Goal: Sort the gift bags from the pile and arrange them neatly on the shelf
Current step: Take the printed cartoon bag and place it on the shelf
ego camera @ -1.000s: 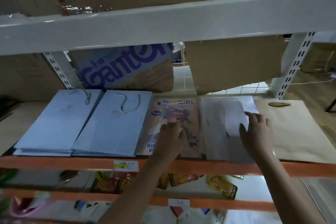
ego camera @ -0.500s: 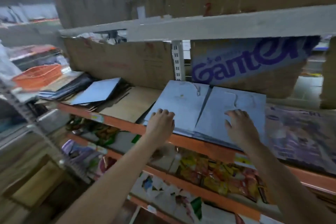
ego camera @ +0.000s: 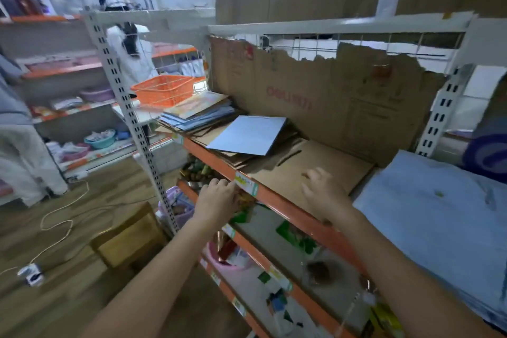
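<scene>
We see both hands reaching toward the orange-edged shelf (ego camera: 277, 202). Our left hand (ego camera: 218, 200) sits at the shelf's front rail just beside a yellow-green price label (ego camera: 246, 183), its fingers curled over the edge with nothing held in them. Our right hand (ego camera: 323, 191) hovers over a bare stretch of brown cardboard liner (ego camera: 329, 166) on the shelf, fingers loosely spread and relaxed, holding nothing. The pile of gift bags (ego camera: 219, 129) lies flat further along the shelf to the left, beyond both hands; a pale blue gift bag (ego camera: 248, 134) lies on top of it, tilted across the brown ones beneath. Behind that pile an orange basket (ego camera: 163, 89) stands at the shelf's far end. To the right of our right hand, a stack of light blue gift bags (ego camera: 436, 217) lies flat on the same shelf, close to our right forearm. A torn cardboard sheet (ego camera: 329, 101) stands along the back of the shelf. Lower shelves hold blurred packets we cannot make out. On the wooden floor (ego camera: 55, 241) a white cable (ego camera: 57, 223) curls to the left.
</scene>
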